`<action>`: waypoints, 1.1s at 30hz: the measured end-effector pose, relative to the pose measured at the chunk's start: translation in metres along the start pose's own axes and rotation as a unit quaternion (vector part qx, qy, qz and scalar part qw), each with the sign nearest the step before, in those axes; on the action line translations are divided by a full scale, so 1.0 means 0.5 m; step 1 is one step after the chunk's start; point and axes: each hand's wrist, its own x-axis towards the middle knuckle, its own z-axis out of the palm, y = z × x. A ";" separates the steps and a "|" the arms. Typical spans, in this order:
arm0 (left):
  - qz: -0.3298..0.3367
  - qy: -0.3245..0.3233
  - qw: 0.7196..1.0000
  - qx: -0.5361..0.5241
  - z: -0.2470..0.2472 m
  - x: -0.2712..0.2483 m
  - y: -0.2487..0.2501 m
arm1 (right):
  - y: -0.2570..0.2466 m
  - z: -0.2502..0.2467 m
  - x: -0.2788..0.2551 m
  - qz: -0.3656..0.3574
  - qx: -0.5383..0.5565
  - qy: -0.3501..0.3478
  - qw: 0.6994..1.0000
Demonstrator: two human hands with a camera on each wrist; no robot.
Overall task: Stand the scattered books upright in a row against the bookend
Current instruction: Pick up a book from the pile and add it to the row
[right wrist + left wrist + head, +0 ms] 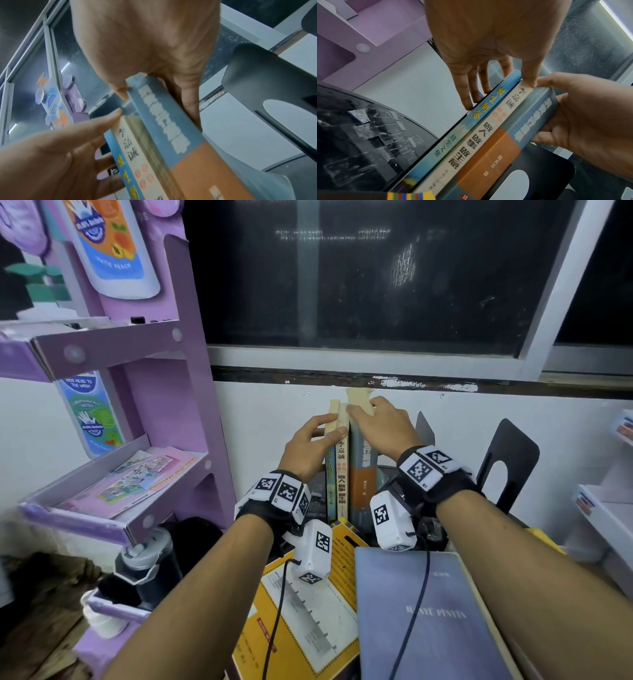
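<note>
Books upright: three stand spine-out between my hands, near the wall under the window — a thin blue-spined book [330, 491], a cream-spined book [342, 474] and a thicker grey-and-orange book [363, 474], pressed side by side.
My left hand [310, 445]: fingers straight along the outer face of the blue-spined book, thumb on top of the cream spine.
My right hand [378, 424]: thumb and fingers curled round the top of the grey-and-orange book, gripping it.
Long axis: all three run vertically, top edges toward the window sill, spines facing me.
Bookends: a black bookend [507, 463] stands to the right of the row, apart from it; a second dark plate [424, 428] shows just behind my right hand, and I cannot tell whether the books touch it.
Books lying flat: a purple-grey book [424, 621] and a yellow-and-white book [308, 611] lie on the surface under my forearms, in front of the row.
Around: a purple display shelf [178, 392] stands left of the books, a dark bottle [150, 563] below it.
Hard to make out: the feet of the upright books are hidden behind my wrist cameras; the grey spine's title is blurred.
</note>
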 end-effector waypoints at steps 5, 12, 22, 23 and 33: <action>-0.009 -0.016 1.000 -0.012 -0.008 -0.005 0.000 | 0.004 -0.028 -0.013 0.012 0.056 -0.101 0.993; 0.006 -0.039 0.999 0.035 -0.013 -0.010 -0.001 | 0.036 -0.037 -0.019 -0.046 -0.068 -0.154 0.985; 0.065 -0.024 0.988 0.135 -0.006 -0.013 0.000 | 0.056 -0.015 -0.018 -0.077 -0.043 -0.104 0.991; 0.064 -0.025 0.988 0.135 -0.006 -0.013 0.000 | 0.057 -0.013 -0.018 -0.077 -0.039 -0.100 0.991; 0.063 -0.026 0.984 0.166 -0.001 -0.025 0.007 | 0.061 -0.004 -0.019 -0.071 -0.027 -0.079 0.994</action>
